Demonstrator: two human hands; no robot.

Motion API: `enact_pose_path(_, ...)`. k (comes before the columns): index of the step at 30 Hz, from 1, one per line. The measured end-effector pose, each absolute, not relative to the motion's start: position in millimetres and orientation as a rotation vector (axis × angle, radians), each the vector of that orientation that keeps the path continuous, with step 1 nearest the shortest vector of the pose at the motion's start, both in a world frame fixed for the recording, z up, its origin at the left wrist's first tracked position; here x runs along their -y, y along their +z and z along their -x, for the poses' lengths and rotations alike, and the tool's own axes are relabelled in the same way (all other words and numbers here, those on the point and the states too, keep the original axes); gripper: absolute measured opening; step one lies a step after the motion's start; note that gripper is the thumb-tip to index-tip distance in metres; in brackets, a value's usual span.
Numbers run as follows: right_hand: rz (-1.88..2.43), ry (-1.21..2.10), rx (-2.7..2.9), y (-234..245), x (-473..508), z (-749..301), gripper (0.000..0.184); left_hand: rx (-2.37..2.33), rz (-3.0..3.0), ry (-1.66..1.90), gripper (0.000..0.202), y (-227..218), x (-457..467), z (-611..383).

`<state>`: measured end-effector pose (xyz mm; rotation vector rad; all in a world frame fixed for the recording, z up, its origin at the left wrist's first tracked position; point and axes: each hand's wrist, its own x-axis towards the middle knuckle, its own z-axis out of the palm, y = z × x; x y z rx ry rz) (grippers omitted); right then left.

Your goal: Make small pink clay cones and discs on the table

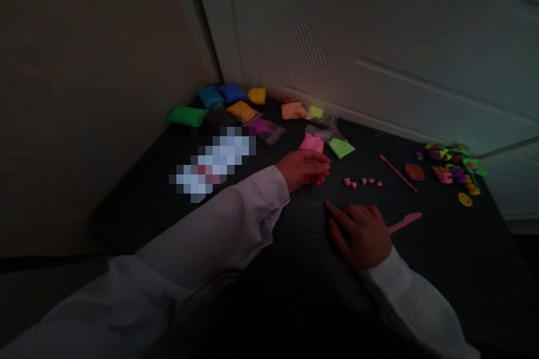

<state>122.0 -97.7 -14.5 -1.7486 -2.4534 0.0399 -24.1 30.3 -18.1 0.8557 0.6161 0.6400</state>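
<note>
Head view. Two hands are working above a dark tabletop (455,252) in dim light. The left hand (304,170) is extending its fingers toward the right, close together and slightly bent; whether it is enclosing anything on the palm side cannot be made out. The right hand (357,235) is pointing its index finger at the tabletop, with the thumb lying apart from that fingertip, so the grip is appearing released. A tiny speck is showing at the index tip, too small to identify.

Five small pink pieces with green tops (364,181) are lying beyond the right index finger and to the right of the left fingertips, apart from both hands. A pink knife (408,221) is emerging from behind the right hand; a pink stick (398,173) and a reddish-brown block (415,172) are lying beyond it, with coloured figures (457,164) farther right. A pink packet (312,142) is sitting just behind the left fingers, and a light green packet (341,148) beyond their tips.

The step in hand is seemingly fine fingertip work at the right index finger. From this posture, the next move is probably calling for light, precise contact and clearance from the small pieces.
</note>
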Motion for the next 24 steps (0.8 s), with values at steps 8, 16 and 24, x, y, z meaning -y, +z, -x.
enact_pose_path(8, 1.709, 0.069, 2.481, -16.3, 96.7, -117.9, 0.035, -0.605, -0.852, 0.631, 0.019, -20.2, -30.8, 23.9)
enact_pose_path(16, 1.708, 0.032, 2.398, -16.4, 98.3, -125.0, 0.031, -0.605, -0.861, 0.622, 0.019, -19.0, -30.5, 24.8)
enact_pose_path(24, 1.625, 0.014, 2.418, -16.7, 96.8, -124.2, 0.03, -0.587, -0.872, 0.613, 0.02, -20.2, -31.0, 24.9)
